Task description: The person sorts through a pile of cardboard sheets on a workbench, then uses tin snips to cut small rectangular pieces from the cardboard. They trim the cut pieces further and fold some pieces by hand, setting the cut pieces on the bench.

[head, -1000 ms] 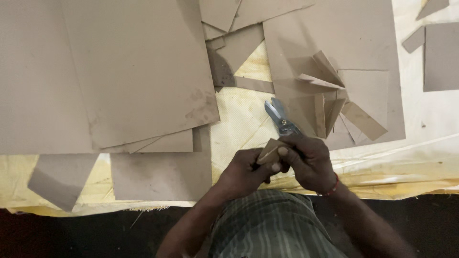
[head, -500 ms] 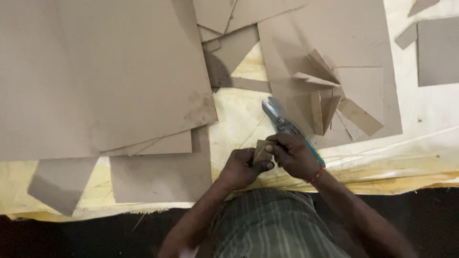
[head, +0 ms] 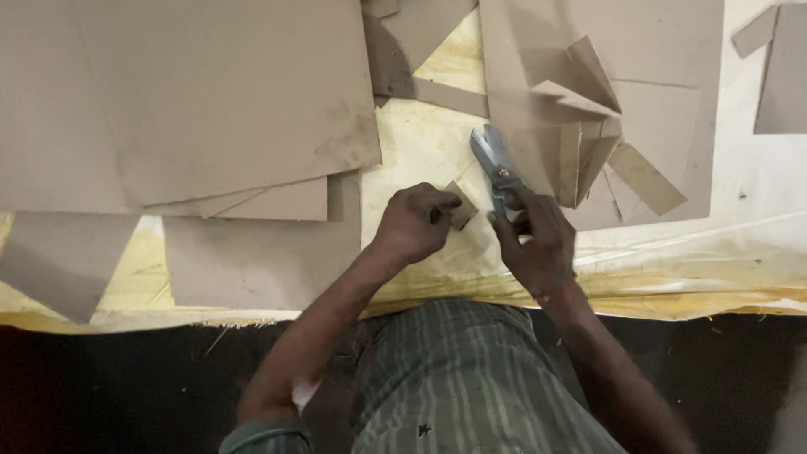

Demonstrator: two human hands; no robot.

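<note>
left hand (head: pixel 414 222): fingers curled shut on a small cardboard piece (head: pixel 461 207), pinched at its left edge; piece sits just off the cloth, centre of view, tilted like a diamond.
right hand (head: pixel 536 240): wrapped around the handles of the shears (head: pixel 496 164); handles hidden in the fist.
shears: metal, blue-grey, blades pointing away from the person and up-left; blades look nearly together, tips over the edge of the right-hand cardboard. Not touching the small piece, which lies just beside them to the left.
hands: close together, a gap between them, both over the cloth.
cloth (head: pixel 420 147): pale yellow woven sheet covering the work surface, wrinkled near its front edge.
big sheets (head: pixel 210 92): stack of large brown cardboard on the left, corners overlapping, some grey smudges on the top one.
offcuts (head: pixel 588 126): pile of triangular and strip scraps on another large sheet, right of the blades, some folded up on edge.
far right: two more flat pieces (head: pixel 782 76) at the picture edge, well apart from the hands.
wrist: thin red band (head: pixel 551 296) on the right one.
person: green striped garment (head: pixel 471 378) at bottom centre, dark floor either side.
</note>
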